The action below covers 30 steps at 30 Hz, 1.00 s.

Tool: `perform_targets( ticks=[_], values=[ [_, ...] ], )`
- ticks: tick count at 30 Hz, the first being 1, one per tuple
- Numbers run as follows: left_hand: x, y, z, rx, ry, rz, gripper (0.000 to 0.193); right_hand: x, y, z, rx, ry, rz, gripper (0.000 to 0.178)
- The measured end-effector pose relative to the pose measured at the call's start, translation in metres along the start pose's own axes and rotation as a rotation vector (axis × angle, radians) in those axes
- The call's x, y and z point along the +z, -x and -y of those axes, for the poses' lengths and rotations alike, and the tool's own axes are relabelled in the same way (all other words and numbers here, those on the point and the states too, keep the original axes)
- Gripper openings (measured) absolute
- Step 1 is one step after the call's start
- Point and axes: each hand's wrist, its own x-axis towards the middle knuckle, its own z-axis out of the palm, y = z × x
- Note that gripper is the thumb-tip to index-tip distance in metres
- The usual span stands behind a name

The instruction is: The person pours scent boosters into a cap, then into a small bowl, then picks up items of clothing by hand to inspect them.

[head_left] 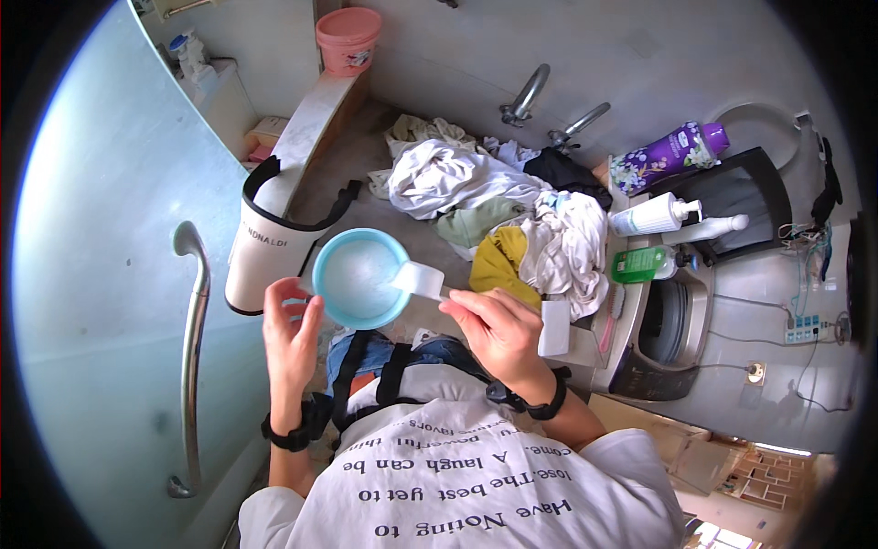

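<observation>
White scoop (421, 280) has its gripped end hidden inside the right hand (501, 335).

One wide head camera looked down from close above the shirt (476, 467), over the left hand (293, 334) and right hand (508, 337), toward the far wall (622, 64), glass panel (101, 274) at left.
</observation>
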Motion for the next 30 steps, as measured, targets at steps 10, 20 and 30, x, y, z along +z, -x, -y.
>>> perform_targets(
  ticks=[10, 20, 30],
  values=[
    [-0.008, -0.031, 0.018, -0.344, 0.363, 0.334, 0.022, 0.062, -0.017, 0.003, -0.321, 0.296, 0.191, 0.02],
    [0.016, -0.045, -0.005, -0.265, 0.288, 0.521, 0.029, 0.08, -0.022, 0.008, 0.16, 0.044, 0.181, 0.008],
    [0.047, -0.052, -0.052, -0.186, 0.208, 0.526, 0.025, 0.029, -0.03, -0.03, 0.775, -0.476, 0.039, 0.01]
  ],
)
